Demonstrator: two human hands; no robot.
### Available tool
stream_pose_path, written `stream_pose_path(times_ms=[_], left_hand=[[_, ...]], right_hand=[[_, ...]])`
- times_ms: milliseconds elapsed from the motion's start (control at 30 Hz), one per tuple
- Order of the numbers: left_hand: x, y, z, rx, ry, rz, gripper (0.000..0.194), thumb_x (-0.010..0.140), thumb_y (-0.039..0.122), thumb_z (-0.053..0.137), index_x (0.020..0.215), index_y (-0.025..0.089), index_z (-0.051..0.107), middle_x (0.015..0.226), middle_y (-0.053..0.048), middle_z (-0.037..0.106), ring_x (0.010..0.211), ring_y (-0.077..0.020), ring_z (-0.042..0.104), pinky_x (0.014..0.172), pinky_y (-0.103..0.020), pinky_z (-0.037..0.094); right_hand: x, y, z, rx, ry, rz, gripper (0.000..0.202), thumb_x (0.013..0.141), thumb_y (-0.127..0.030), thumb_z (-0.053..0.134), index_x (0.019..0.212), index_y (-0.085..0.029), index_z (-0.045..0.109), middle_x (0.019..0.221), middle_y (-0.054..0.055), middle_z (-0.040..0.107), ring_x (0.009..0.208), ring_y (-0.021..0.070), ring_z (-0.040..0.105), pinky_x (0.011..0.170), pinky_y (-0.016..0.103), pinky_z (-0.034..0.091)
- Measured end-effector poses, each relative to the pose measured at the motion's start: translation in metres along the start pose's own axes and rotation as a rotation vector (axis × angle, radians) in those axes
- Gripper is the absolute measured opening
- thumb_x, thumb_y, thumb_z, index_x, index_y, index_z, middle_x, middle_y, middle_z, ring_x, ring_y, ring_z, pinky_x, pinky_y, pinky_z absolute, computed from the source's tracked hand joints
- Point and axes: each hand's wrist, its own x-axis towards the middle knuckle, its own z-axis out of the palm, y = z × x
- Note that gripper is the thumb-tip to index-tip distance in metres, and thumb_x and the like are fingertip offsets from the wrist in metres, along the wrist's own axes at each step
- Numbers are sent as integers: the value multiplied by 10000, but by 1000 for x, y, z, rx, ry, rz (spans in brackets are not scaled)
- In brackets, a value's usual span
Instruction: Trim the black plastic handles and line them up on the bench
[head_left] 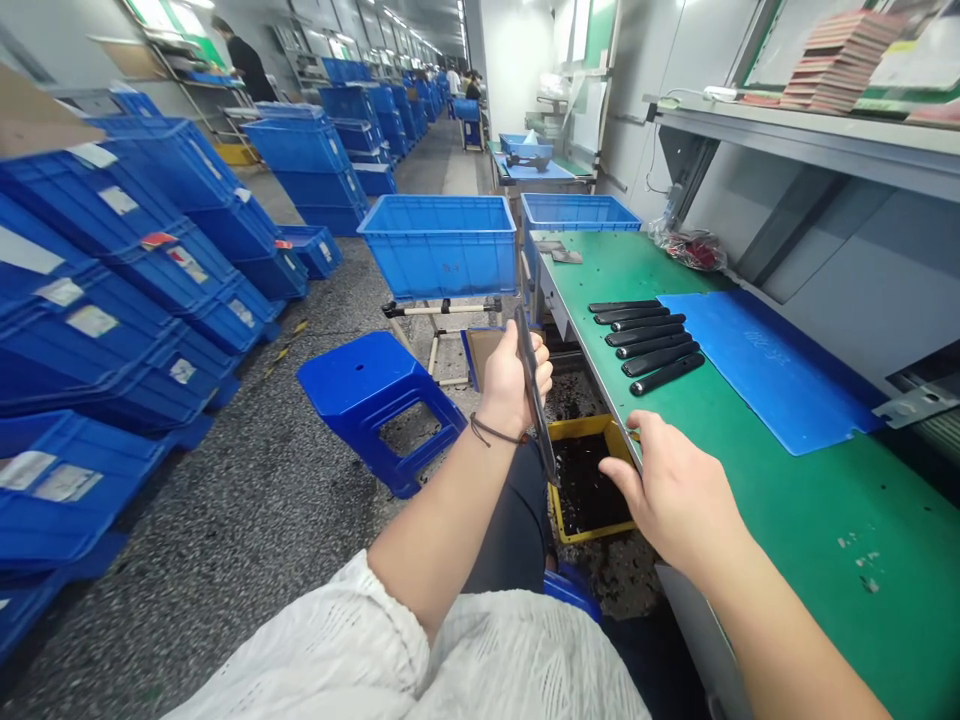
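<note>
My left hand [511, 375] is closed around a long black plastic strip-like part [534, 400], held tilted out over the gap beside the workbench. My right hand [675, 485] hovers at the bench edge, its thumb apart and its fingers curled. A small yellowish bit shows at those fingertips, too little to name. Several similar black plastic parts [651, 340] lie in a row on the green bench top [780, 540], just beyond my right hand. Below, a yellow bin [592, 537] with dark scraps in it stands on the floor.
A blue sheet [772, 370] lies on the bench beneath a shelf [810, 125]. A blue crate [442, 250] rests on a pipe stand ahead. To the left are a blue stool [360, 375] and stacked blue crates [135, 270]. Another person [244, 60] stands far left.
</note>
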Motion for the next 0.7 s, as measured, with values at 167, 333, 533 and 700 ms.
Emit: stream_pose_path(times_ms=[167, 333, 533, 700], left_hand=[[-9, -12, -8, 38, -70, 66, 537, 1077, 605, 363, 711, 214, 407, 542, 81, 336, 294, -65, 264, 289, -212, 175], [-15, -33, -16, 130, -170, 168, 549, 1012, 666, 500, 725, 202, 445, 585, 69, 370, 345, -55, 273, 333, -197, 217], [-24, -56, -29, 404, -373, 223, 529, 969, 678, 586, 821, 171, 556, 698, 13, 470, 551, -105, 431, 494, -235, 341], [-43, -70, -29, 397, -510, 264, 521, 1020, 623, 490, 751, 178, 520, 675, -1, 442, 603, -138, 383, 602, -299, 324]], right_hand=[[3, 18, -1, -165, -383, 101, 729, 853, 25, 464, 1465, -364, 538, 847, -14, 644, 589, 134, 575, 523, 285, 211], [2, 28, -1, -153, -497, 141, 1008, 781, 42, 492, 1665, -381, 251, 849, -15, 680, 583, 144, 598, 530, 286, 218], [4, 32, -15, -143, -420, 159, 493, 856, 28, 471, 1256, -214, 628, 986, 62, 710, 823, 196, 660, 585, 289, 261], [3, 17, -30, 11, -181, -60, 321, 975, -42, 418, 1128, -227, 631, 897, 31, 621, 785, 174, 563, 602, 285, 251]])
